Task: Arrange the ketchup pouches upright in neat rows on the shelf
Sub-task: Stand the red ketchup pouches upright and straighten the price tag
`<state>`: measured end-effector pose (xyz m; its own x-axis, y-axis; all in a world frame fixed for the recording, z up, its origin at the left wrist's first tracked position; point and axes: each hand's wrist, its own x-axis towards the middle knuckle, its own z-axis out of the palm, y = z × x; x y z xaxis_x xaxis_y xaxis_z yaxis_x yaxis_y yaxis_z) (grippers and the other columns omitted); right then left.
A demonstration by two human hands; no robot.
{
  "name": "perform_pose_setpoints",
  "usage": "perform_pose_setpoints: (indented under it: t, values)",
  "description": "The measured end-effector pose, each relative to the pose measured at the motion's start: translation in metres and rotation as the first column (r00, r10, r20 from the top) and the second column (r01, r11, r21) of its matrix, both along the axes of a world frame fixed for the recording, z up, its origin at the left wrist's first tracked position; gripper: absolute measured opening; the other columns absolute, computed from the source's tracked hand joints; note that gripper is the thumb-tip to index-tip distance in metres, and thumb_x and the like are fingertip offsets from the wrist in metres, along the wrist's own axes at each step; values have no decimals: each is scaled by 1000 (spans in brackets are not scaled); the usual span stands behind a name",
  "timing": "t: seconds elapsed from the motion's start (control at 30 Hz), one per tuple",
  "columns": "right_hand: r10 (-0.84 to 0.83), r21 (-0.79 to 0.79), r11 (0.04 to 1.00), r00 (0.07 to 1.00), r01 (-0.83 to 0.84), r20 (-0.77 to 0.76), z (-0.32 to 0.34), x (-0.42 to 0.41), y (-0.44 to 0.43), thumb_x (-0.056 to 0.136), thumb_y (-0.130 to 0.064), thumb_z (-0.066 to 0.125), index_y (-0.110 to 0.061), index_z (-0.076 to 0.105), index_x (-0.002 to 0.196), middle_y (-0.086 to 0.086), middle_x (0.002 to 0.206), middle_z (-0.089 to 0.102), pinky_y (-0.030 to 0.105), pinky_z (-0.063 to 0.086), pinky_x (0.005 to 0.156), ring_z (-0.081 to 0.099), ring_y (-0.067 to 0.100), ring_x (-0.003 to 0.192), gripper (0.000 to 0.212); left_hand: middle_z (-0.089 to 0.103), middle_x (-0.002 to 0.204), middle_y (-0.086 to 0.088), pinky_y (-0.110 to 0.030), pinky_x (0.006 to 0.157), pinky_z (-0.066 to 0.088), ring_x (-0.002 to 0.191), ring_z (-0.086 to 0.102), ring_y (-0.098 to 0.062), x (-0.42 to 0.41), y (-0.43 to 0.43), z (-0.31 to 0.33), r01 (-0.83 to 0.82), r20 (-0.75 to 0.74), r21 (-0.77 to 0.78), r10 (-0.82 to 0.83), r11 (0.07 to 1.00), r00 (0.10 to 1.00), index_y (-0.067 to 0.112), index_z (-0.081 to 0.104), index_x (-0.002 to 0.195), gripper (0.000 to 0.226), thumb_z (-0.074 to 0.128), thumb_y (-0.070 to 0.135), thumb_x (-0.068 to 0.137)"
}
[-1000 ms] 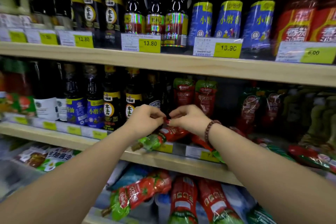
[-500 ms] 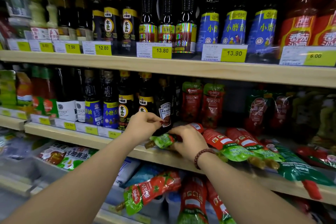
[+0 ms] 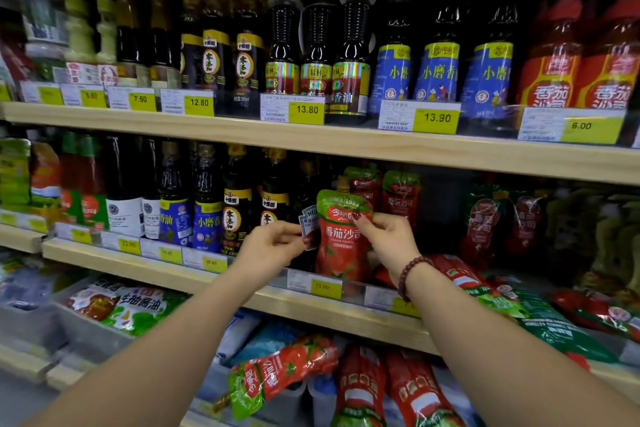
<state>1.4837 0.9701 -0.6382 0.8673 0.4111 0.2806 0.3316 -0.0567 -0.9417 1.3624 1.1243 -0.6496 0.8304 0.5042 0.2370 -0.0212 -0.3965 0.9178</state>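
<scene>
Arms reach to frame centre, left hand (image 3: 273, 246) and right hand (image 3: 391, 243) each with its grip pinching an edge of the ketchup pouch (image 3: 341, 246), which stands upright on the middle shelf (image 3: 346, 319). A lower-centre bin (image 3: 291, 402) holds pouches (image 3: 280, 374) lying down.

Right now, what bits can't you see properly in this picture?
All in the head view:
- Dark bottle: mostly hidden by the pouch and the left hand.
- Pouch's bottom: behind the tag strip, so I cannot tell if it stands on the shelf.
- Yellow tag: price too blurred to read.
- Green packs: blurred, cut off by the right edge.
</scene>
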Motion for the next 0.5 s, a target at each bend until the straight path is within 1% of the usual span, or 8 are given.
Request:
perform_pose_setpoints:
  t: [0.07,0.13,0.2,0.27,0.3,0.33,0.43,0.5]
  values:
    - [-20,42,999,995,24,-93,2,-1,-5,89,-23,59,9,63,88,37,100,62,46,51,70,63,47,84,32,59,117,-7,-29,84,51,103,59,-20,11,-12,-6,66,8,-33,-66,997,998,11,51,127,51,70,12,80]
    - [-14,42,999,989,21,-150,4,-2,-10,90,-22,58,2,64,88,31,106,64,59,51,82,61,46,98,25,51,125,-5,-34,92,48,114,52,-20,24,-21,-12,90,19,-34,-90,995,996,15,42,135,69,75,11,74]
    - [14,34,999,986,-8,-168,6,-3,-12,91,-23,56,-7,65,84,23,105,67,54,53,82,65,34,94,19,49,126,-2,-36,95,46,117,49,-19,37,-27,-19,81,1,39,-81,996,997,20,35,139,82,79,12,70]
    - [33,36,999,983,-27,-183,7,-5,-11,92,-23,56,-15,64,80,18,104,68,42,54,73,65,24,86,17,53,120,2,-28,89,48,110,53,-15,48,-32,-25,69,1,125,-70,990,998,23,33,140,89,81,13,66]
    - [35,42,999,981,-27,-192,8,-5,-10,91,-23,56,-16,63,78,17,104,68,40,54,72,65,24,85,16,56,114,4,-23,84,49,104,55,-12,53,-35,-27,52,16,150,-55,987,998,23,33,139,90,82,14,65]
    - [33,44,999,979,-24,-202,8,-6,-10,91,-22,56,-17,63,77,19,104,68,43,54,74,66,27,87,16,58,110,4,-22,81,50,100,57,-11,57,-38,-28,24,36,161,-30,987,999,23,32,139,90,82,15,64]
    - [26,47,999,976,-16,-218,10,-6,-9,90,-24,58,-17,63,78,19,104,68,48,53,85,66,31,93,15,64,110,-2,-35,88,53,98,62,-16,65,-41,-31,-75,74,188,62,979,995,22,34,137,87,82,18,65]
    - [-37,-51,998,990,31,-134,7,-3,-9,88,-30,59,-15,64,83,14,103,69,47,53,87,65,30,95,17,64,105,-2,-35,87,53,95,62,-16,68,-41,-33,-96,81,207,81,974,993,22,38,134,82,82,18,65]
